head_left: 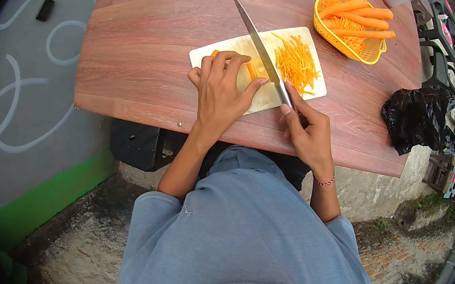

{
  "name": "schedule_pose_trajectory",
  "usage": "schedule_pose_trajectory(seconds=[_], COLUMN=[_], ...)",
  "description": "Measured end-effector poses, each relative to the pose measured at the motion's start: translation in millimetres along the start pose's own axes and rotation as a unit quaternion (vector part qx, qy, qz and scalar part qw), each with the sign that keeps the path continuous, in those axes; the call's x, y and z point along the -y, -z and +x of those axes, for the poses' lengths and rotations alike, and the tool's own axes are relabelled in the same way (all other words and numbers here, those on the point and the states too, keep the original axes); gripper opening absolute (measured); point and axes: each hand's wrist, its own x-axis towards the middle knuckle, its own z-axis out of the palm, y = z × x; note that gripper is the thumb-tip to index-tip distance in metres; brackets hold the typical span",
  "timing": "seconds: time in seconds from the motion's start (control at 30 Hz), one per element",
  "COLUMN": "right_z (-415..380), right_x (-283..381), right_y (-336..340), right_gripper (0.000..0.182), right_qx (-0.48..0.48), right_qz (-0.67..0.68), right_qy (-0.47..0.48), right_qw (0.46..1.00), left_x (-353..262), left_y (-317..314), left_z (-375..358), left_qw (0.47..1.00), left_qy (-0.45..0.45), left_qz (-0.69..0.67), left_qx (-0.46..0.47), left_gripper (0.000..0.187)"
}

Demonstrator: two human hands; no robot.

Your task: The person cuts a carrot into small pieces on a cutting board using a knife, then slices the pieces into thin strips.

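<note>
My left hand (220, 88) rests on the left part of a white cutting board (259, 105), its fingers bent over orange carrot pieces (253, 71). Wrapped round the handle of a large knife (258, 40) is my right hand (307, 131), at the board's lower edge. The blade slants up and left across the board, its tip beyond the far edge. Just right of the blade lies a pile of thin carrot strips (297, 63). My left thumb is close to the blade; whether they touch is unclear.
A yellow basket (338, 44) with several peeled carrots (364, 21) and shreds stands at the back right of the wooden table (154, 49). A black plastic bag (416, 118) lies at the right edge. Dark chairs (438, 65) stand beyond it.
</note>
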Motion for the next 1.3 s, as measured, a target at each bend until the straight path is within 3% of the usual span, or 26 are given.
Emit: schedule_pose_trajectory(seconds=[0.33, 0.4, 0.93, 1.3], right_z=[0, 1, -7, -21], right_x=[12, 6, 16, 30], right_y=[-7, -9, -18, -32], right_gripper=[0.046, 0.045, 0.045, 0.049], right_qx=[0.016, 0.014, -0.007, -0.025], right_qz=[0.025, -0.014, -0.039, -0.176], right_qy=[-0.044, -0.004, 0.016, 0.092], right_qw=[0.999, 1.0, 0.999, 0.98], left_x=[19, 20, 19, 20], left_y=[3, 0, -4, -7], left_z=[-10, -11, -7, -7], left_qw=[0.996, 0.996, 0.994, 0.995], left_qy=[-0.087, -0.089, -0.104, -0.094], left_qz=[-0.013, -0.023, -0.001, -0.01], left_qx=[0.008, -0.007, -0.029, -0.039], left_gripper=[0.019, 0.016, 0.011, 0.011])
